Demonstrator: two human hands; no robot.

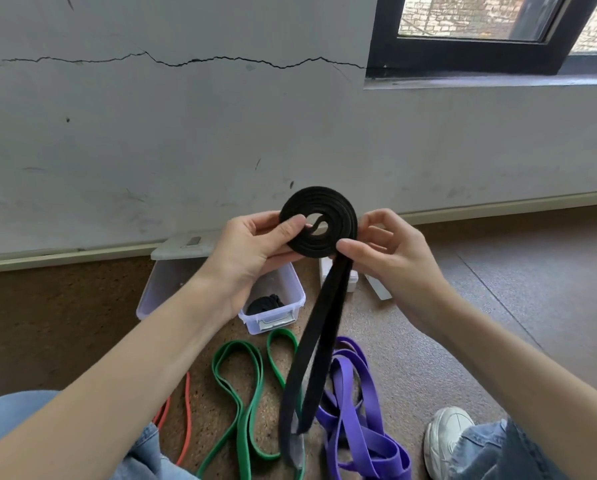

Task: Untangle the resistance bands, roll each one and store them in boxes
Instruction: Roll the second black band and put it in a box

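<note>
The left hand was curled around the left edge of a flat black rubber coil, thumb pressed on its face near the open centre and fingers tucked behind, so the wound part of the black resistance band was held upright and facing the camera, above the floor. The right hand was closed in a pinch at the coil's lower right rim, exactly where the unwound black tail left the roll. From that pinch the doubled tail was seen to hang down and slightly leftward towards the lap, its long axis near vertical and its lower end blurred. The next turn was judged to depend on this: the slack lay below the right hand, which was nearer to feed it.

Below and behind the left hand, a clear plastic box held a dark rolled band. On the brown floor lay a green loop band, a purple band heap and an orange band.
</note>
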